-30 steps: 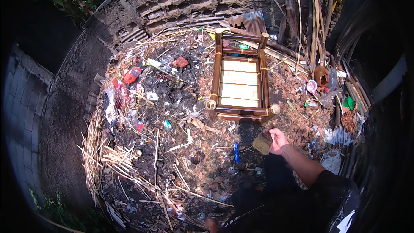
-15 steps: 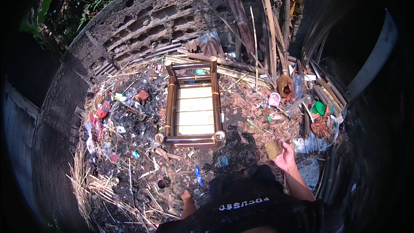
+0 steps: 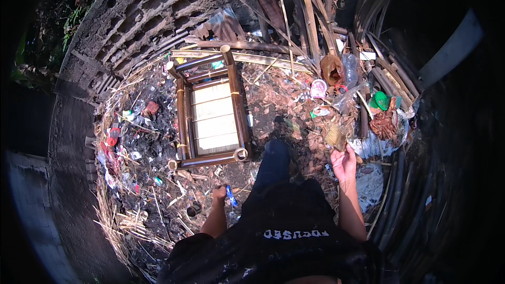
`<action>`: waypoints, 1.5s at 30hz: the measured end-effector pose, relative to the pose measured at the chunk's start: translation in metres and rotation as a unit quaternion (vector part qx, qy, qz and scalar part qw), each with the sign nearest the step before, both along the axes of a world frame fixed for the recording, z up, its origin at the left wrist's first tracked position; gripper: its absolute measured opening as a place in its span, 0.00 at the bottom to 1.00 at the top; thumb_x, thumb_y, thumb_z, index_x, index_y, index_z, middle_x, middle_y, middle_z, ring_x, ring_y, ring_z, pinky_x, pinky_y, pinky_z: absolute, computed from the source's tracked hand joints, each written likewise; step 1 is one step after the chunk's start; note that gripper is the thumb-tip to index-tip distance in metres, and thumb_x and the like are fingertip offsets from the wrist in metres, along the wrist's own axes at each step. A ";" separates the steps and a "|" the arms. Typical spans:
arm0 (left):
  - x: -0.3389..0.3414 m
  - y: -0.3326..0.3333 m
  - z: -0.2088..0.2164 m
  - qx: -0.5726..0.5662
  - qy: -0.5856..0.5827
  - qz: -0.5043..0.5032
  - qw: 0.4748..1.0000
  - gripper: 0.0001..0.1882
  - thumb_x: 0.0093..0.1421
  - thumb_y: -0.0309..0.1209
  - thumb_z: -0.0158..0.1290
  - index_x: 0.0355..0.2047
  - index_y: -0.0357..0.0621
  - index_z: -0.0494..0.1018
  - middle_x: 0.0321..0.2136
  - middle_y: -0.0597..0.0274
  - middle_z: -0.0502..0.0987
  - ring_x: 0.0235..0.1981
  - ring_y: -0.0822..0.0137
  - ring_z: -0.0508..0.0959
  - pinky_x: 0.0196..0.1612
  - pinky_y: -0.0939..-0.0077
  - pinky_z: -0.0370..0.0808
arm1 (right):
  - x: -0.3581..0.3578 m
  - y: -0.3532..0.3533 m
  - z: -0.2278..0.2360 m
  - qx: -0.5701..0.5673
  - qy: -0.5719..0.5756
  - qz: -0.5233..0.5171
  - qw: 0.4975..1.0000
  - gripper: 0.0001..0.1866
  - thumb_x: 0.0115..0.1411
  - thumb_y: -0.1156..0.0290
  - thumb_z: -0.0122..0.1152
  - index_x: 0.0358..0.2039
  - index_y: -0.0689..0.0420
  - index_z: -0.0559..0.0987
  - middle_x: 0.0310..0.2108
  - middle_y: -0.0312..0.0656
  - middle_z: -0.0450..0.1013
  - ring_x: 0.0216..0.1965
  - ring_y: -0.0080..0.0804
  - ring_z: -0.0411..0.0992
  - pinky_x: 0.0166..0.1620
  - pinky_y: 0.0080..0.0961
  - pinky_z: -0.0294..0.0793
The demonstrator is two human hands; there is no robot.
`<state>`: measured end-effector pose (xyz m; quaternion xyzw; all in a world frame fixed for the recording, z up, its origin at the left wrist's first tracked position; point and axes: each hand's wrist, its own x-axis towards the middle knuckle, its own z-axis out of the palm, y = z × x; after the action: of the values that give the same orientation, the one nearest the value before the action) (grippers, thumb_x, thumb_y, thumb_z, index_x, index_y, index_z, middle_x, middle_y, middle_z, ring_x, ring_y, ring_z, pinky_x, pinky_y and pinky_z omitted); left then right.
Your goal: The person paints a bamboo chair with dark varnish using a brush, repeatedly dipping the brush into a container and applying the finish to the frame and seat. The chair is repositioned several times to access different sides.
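1 bamboo frame [image 3: 238, 110]. R. hand [image 3: 344, 165], right of frame: fingers holding tan brush [image 3: 335, 136]. L. hand [image 3: 219, 195], nearside of frame, by blue item [image 3: 231, 195]: fingers, can't tell.

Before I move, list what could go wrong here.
The tan brush in your right hand might pick up dirt if it dips to the littered ground. The loose dry sticks could trip you if you step that way. The dark bamboo frame may rock, since debris lies all around it.

text: one white printed word [image 3: 296, 234] | on: black shirt [image 3: 279, 255] | smaller white marks: illegible
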<state>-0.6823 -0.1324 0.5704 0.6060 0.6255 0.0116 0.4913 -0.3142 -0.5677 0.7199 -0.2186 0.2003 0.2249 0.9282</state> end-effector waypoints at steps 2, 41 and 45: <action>0.039 0.002 0.006 -0.054 -0.027 0.017 0.998 0.22 0.59 0.38 0.59 0.45 0.29 0.76 0.30 0.55 0.79 0.30 0.64 0.79 0.33 0.71 0.76 | 0.020 0.015 -0.015 0.013 0.007 0.017 1.000 0.11 0.65 0.63 0.62 0.43 0.54 0.78 0.37 0.39 0.81 0.36 0.29 0.80 0.43 0.26 0.82; 0.408 0.091 0.002 -0.168 0.013 0.312 0.935 0.20 0.63 0.43 0.54 0.38 0.35 0.79 0.24 0.59 0.79 0.22 0.68 0.77 0.24 0.72 0.73 | 0.596 0.576 -0.033 -0.184 0.058 0.418 0.888 0.08 0.61 0.65 0.67 0.38 0.49 0.77 0.24 0.30 0.73 0.27 0.23 0.73 0.32 0.23 0.73; 0.420 0.108 0.004 -0.244 0.022 0.370 0.896 0.19 0.63 0.44 0.55 0.42 0.39 0.76 0.28 0.59 0.78 0.19 0.71 0.73 0.16 0.78 0.66 | 0.577 0.620 -0.055 -0.239 0.059 0.481 0.841 0.14 0.61 0.61 0.67 0.44 0.49 0.77 0.33 0.30 0.74 0.34 0.22 0.72 0.38 0.22 0.72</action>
<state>-0.2619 -0.0244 0.5745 0.1920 0.7985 0.0258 0.5699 0.2632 0.0527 0.6650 -0.4891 0.1715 0.6005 0.6088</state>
